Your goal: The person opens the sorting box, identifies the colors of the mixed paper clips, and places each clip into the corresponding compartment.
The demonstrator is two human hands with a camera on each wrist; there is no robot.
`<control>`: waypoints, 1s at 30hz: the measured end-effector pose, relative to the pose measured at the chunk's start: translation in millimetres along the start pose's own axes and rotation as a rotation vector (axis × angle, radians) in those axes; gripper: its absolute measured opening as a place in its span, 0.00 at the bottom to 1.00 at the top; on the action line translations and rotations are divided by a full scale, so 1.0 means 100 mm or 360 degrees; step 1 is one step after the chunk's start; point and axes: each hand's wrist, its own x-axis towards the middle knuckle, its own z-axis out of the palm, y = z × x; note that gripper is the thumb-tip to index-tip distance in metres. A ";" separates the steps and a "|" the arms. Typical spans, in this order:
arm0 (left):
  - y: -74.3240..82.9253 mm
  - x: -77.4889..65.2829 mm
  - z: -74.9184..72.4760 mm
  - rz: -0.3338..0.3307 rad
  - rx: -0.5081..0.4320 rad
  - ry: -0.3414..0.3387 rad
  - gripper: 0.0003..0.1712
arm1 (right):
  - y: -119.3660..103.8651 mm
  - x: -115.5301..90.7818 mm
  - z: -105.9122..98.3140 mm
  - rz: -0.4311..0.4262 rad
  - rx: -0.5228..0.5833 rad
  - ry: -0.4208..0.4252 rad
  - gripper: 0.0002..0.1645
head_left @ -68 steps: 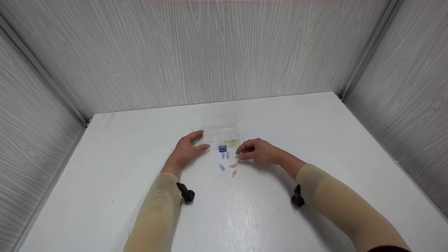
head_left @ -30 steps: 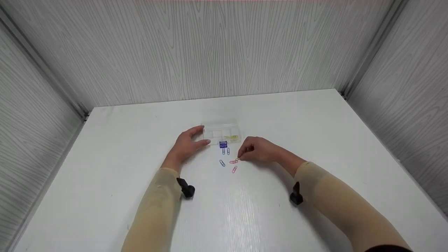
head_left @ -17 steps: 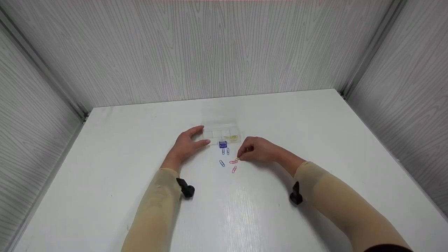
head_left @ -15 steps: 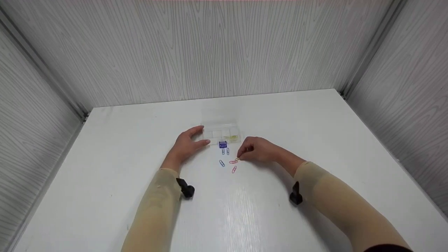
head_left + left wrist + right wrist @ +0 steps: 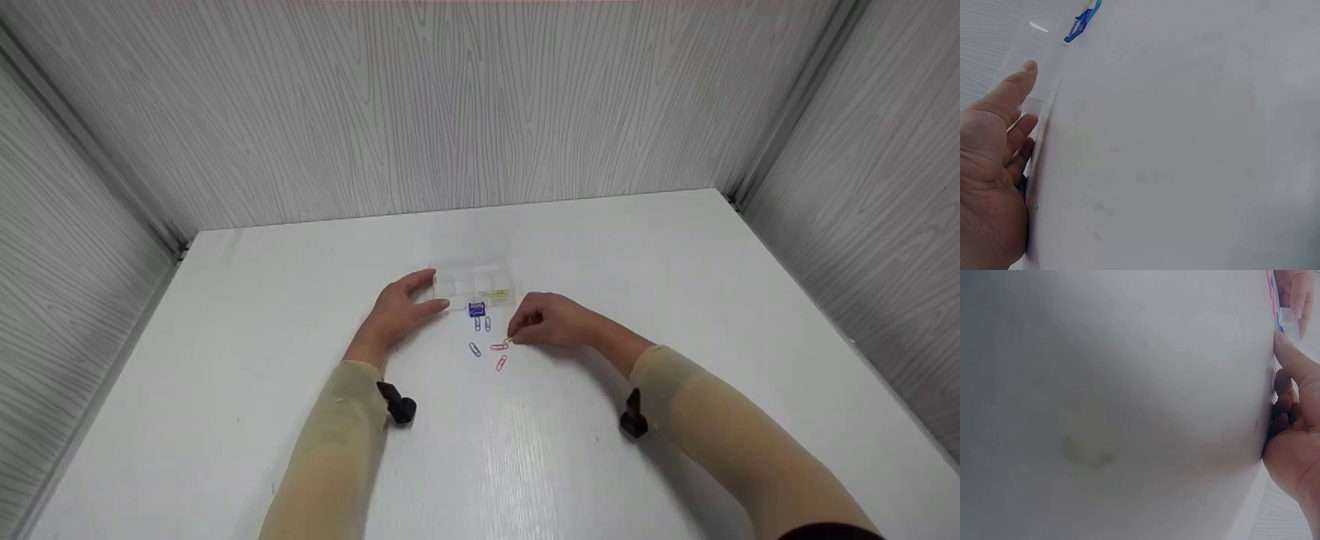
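My left hand (image 5: 401, 311) holds the left end of a clear compartment box (image 5: 454, 288), thumb at the front and fingers behind. Yellow paper clips (image 5: 495, 295) lie in a right-hand compartment. On the table in front, my right hand (image 5: 553, 321) pinches a yellow paper clip (image 5: 508, 341) between thumb and fingertips; its far part touches or overlaps a pink paper clip (image 5: 499, 347). Another pink paper clip (image 5: 502, 363) lies nearer me. Several blue paper clips (image 5: 475, 349) are left of these. A small dark blue rectangular piece (image 5: 477, 310) is at the box front; its kind is unclear.
The white table (image 5: 480, 465) meets a grey wood-grain panel (image 5: 465, 112) at the back, with similar panels on both sides. Behind the compartments the box's clear lid (image 5: 471, 251) is barely visible. Black mounts (image 5: 401, 409) sit on both sleeves.
Since the earliest frame, my right fingers have closed on the yellow paper clip, which has shifted slightly toward the pink one. My left hand stays at the box. Little differs over the last second.
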 end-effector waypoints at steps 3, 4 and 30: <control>0.01 0.00 0.00 -0.0012 0.0003 0.0004 0.44 | 0.00 0.01 0.00 -0.0016 -0.0009 -0.0005 0.06; 0.01 -0.01 0.00 -0.0014 0.0004 0.0005 0.44 | 0.01 0.01 0.00 -0.0022 -0.0015 -0.0007 0.06; -0.02 0.01 0.00 -0.0003 -0.0002 0.0001 0.45 | 0.01 0.02 0.00 0.0025 0.0026 0.0024 0.04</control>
